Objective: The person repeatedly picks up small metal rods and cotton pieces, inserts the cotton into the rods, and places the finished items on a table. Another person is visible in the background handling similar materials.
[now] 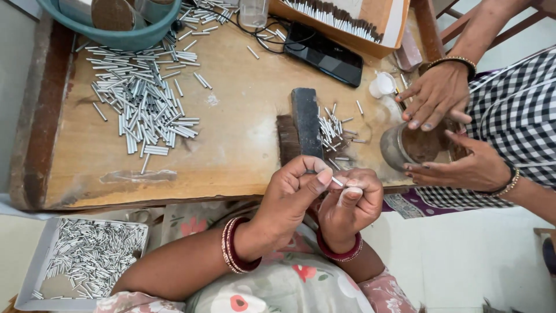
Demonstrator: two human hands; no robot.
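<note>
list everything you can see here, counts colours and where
small tube: one, silver, pinched between both hands
loose tubes: many, silver, table left
smaller tube pile: a few dozen, silver, right of the block
block: one, dark, table centre
box of tubes: one, white, below table, left
basin: one, teal, top left
phone: one, black, top centre
carton of sticks: one, brown, top
metal bowl: one, grey, held by another person's hands
table: one, wooden
left hand: red bangles
right hand: red bangle
</note>
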